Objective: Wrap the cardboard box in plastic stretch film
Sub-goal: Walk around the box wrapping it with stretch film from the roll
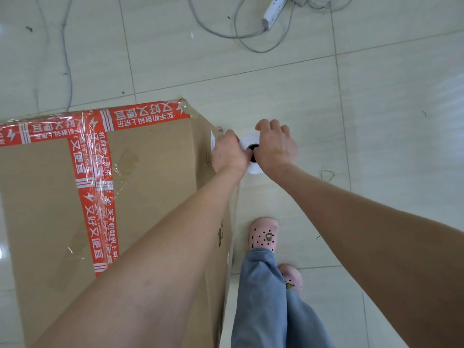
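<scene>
Cardboard box [155, 177]: large, brown, standing on the tiled floor [376, 116], filling the left half of the view. Flaps closed and sealed with crossing strips of red printed tape [98, 204]; contents hidden. Crinkled clear film [114, 172] lying over the tape on the top face, with a thin clear sheet showing along the box's right side.

Stretch film roll [245, 143]: white, with a dark core, held upright just beside the far right corner of the box, above the floor.

Left hand [229, 153]: fingers curled round the roll on its box side, knuckles against the cardboard.

Right hand [275, 145]: fingers curled over the roll's far side, thumb at the core. Both hands holding the one roll between them.

Pink clogs [262, 234] and blue-grey trousers [261, 297]: below the hands, close to the box's right side.

White power strip [273, 11] and grey cables [251, 45]: on the floor at the far edge, well apart from the box.
</scene>
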The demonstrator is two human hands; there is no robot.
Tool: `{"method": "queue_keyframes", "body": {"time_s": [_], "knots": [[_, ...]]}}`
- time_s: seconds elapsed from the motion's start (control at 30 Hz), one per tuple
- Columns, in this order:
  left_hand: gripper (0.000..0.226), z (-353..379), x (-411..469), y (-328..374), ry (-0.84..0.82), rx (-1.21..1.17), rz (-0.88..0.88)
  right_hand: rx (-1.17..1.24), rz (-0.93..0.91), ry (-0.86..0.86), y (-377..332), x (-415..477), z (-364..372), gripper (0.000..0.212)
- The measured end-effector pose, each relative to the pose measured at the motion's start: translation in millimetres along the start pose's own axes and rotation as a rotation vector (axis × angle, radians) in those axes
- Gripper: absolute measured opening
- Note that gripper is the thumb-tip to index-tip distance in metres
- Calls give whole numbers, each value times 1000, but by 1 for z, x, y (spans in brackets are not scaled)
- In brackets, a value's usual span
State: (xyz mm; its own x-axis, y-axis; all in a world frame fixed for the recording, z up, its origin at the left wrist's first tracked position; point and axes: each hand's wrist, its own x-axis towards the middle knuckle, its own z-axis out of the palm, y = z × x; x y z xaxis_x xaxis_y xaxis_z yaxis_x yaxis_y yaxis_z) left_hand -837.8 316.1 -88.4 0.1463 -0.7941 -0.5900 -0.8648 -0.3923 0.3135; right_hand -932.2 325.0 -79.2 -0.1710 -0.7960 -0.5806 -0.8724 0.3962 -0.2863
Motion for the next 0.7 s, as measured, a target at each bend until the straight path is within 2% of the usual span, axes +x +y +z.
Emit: {"method": "queue_keyframes", "body": {"time_s": [0.1, 0.17, 0.23, 0.33, 0.43, 0.53, 0.6, 0.7], "knots": [[27, -1, -1, 3, -12, 199, 192, 112, 125, -21, 4, -3, 4, 39], [26, 0, 1, 8, -21, 363, 386, 84, 102, 9, 5, -6, 8, 33], [24, -3, 7, 14, -27, 468, 485, 37, 62, 34, 4, -4, 7, 26], [20, -8, 18, 15, -16, 448, 431, -67, -59, 8, 0, 7, -4, 27], [22, -10, 22, 11, -17, 267, 263, -184, -200, -4, -8, 17, -13, 33], [23, -15, 29, 11, -5, 169, 146, -203, -229, -21, -21, 24, -14, 39], [24, -21, 36, 10, -2, 172, 111, -108, -86, -43, -25, 29, -13, 46], [28, -30, 39, 9, -32, 231, 153, 160, 227, -77, -24, 32, -13, 39]]}}
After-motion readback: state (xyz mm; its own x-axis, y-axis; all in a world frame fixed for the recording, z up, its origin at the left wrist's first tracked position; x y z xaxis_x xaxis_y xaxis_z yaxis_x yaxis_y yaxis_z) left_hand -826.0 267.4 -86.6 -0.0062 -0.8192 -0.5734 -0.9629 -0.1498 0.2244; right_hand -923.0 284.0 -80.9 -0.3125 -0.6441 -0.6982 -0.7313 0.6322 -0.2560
